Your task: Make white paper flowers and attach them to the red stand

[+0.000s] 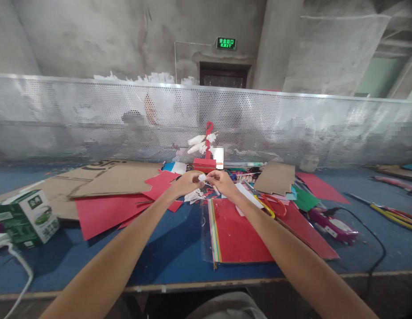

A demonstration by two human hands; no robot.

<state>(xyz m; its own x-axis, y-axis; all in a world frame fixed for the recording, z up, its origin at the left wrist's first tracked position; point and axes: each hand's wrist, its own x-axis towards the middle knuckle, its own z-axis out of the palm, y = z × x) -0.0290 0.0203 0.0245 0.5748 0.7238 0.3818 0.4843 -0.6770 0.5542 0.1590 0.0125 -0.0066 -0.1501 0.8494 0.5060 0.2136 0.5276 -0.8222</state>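
Note:
My left hand (188, 181) pinches a small white piece (202, 177) that looks like a paper or foam flower. From the other side, the closed fingers of my right hand (222, 180) meet it at its edge. Just below lies a loose pile of white strips (194, 196) on the table. Behind my hands stands a red hooked upright (208, 128) on a red box base (204, 164), with white bulb-like and ruffled pieces attached. A lit phone (219, 158) leans beside it. Fine details of the white piece are too small to make out.
Red card sheets (246, 232) lie in front of my right forearm. Brown cardboard (116, 179) and red paper (109, 212) cover the left. A green box (29, 217), red-and-yellow scissors (270, 206) and a purple corded device (335, 226) surround the blue table (159, 261).

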